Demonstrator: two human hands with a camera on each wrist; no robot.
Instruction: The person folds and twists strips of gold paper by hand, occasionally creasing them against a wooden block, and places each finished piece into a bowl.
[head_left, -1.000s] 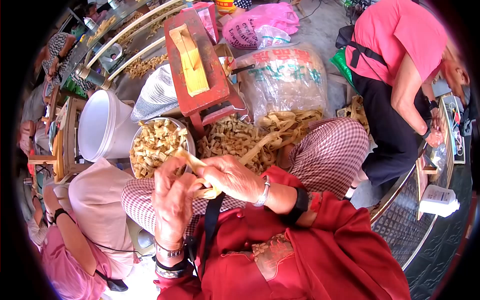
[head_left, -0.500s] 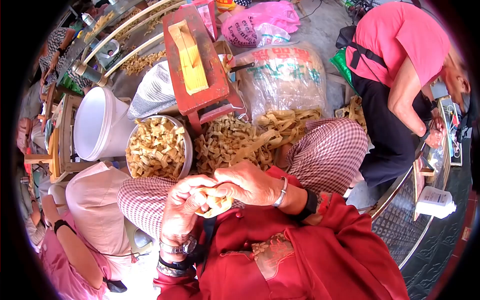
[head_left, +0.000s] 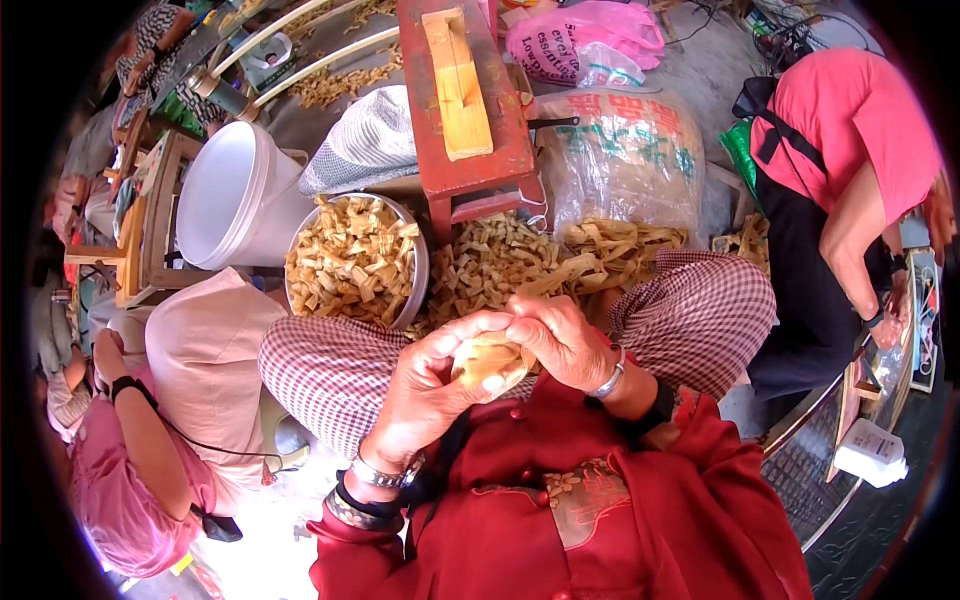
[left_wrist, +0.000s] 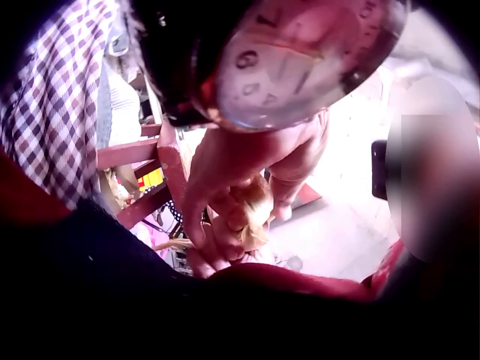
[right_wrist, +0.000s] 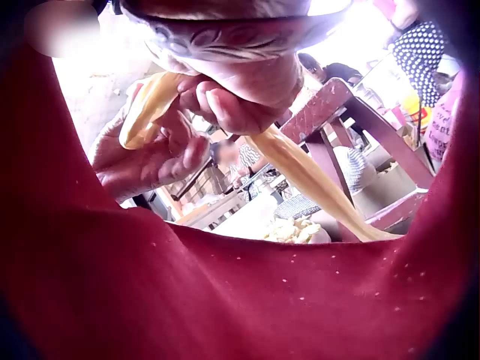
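Note:
Both hands hold a pale yellow strip of dried leaf (head_left: 493,362), folded into a small wrapped bundle, above the lap. My left hand (head_left: 432,378) grips the bundle between thumb and fingers from the left. My right hand (head_left: 560,345) pinches its upper right edge, fingertips close to the left hand's. In the right wrist view, a long tail of the leaf strip (right_wrist: 304,172) runs down to the right from the right hand. In front of the knees, a white tub (head_left: 421,275) holds many folded leaf pieces (head_left: 350,262), and more such pieces (head_left: 485,260) lie in a heap beside it.
A red wooden bench (head_left: 425,120) with a yellow wooden block (head_left: 458,95) stands ahead. Left of it are a white bucket (head_left: 215,200) and a mesh sack (head_left: 365,140); to the right, a clear plastic bale (head_left: 620,160). People sit or bend close on both sides.
The strip, stretched between the hands earlier, is now folded into a compact bundle. The hands have turned and drawn together around it. The head view has shifted, so the surroundings sit farther right.

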